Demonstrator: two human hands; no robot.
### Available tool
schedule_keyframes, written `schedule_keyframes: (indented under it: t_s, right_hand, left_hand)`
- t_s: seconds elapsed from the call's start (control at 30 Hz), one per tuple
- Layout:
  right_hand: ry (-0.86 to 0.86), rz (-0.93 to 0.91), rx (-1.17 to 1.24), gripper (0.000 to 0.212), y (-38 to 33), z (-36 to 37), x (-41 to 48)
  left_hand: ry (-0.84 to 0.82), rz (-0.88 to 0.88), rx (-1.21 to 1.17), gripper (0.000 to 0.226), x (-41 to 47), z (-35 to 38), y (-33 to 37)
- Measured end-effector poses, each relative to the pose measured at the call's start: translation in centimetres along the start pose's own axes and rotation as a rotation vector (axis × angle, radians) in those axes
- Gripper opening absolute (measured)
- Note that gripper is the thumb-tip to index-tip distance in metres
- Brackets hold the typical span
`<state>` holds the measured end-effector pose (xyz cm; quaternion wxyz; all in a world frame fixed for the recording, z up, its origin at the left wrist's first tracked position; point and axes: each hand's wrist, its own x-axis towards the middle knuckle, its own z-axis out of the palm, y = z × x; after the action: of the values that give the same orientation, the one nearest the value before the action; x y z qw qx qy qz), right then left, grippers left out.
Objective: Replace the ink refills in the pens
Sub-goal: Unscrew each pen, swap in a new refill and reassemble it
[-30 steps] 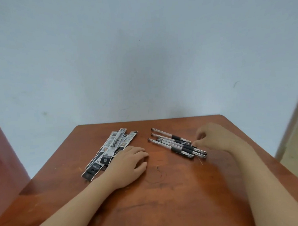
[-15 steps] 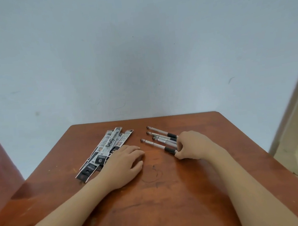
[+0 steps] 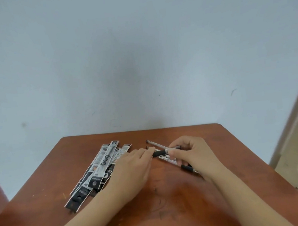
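the job looked barely begun: just right of the pile of unopened black-and-white refill packets [image 3: 102,169] on the brown wooden table [image 3: 172,212], the right hand [image 3: 194,154] gripped one clear plastic pen with a black grip [image 3: 161,152], the left hand [image 3: 133,167] pinched its tip, and the other pens [image 3: 167,158] lay untouched.

The right hand [image 3: 190,154] covers the middles of the pens [image 3: 154,143]. The left hand [image 3: 132,171] overlaps the refill packets [image 3: 102,164], whose print is unreadably small.
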<state>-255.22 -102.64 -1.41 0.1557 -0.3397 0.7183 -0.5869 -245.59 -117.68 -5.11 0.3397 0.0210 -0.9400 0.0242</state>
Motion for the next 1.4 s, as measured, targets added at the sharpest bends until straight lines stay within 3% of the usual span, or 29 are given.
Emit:
schedule_keyframes:
  t_s: [0.3,0.53,0.67,0.77,1.07,1.2,1.27,1.33,1.4]
  right_hand:
    - [-0.079,0.072,0.057,0.011,0.9,1.5,0.3]
    - [0.029,0.056,0.151,0.021,0.9,1.2,0.7]
    - [0.065,0.033,0.276,0.026,0.7,0.5,1.0]
    - [0.071,-0.009,0.326,0.028,0.4,0.4,0.9]
    - [0.111,-0.074,0.305,0.021,-0.4,-0.1,0.8]
    - [0.383,-0.097,0.646,0.026,-0.1,-5.1,0.9]
    - [0.369,-0.136,0.499,0.024,0.2,-5.4,0.7]
    - [0.211,-0.108,0.218,0.012,0.8,-3.1,0.9]
    - [0.089,-0.090,-0.014,0.019,0.8,-0.4,1.1]
  left_hand:
    - [-0.020,0.006,-0.023,0.032,-0.6,-0.7,-0.9]
    - [-0.165,-0.105,-0.378,0.040,-0.4,-1.2,-1.5]
    - [-0.216,-0.127,-0.513,0.015,0.3,-2.3,-1.0]
    - [-0.206,-0.142,-0.561,0.016,0.6,-3.1,-0.4]
    - [-0.130,-0.008,-0.337,0.017,0.8,-3.8,0.5]
    - [0.080,-0.151,-0.113,0.024,-0.1,-4.7,-2.6]
    - [0.109,-0.220,-0.191,0.034,-0.1,-4.9,-3.6]
    - [0.064,-0.189,-0.234,0.036,0.0,-4.4,-2.5]
    - [0.027,-0.182,-0.289,0.030,-0.1,-4.0,-2.0]
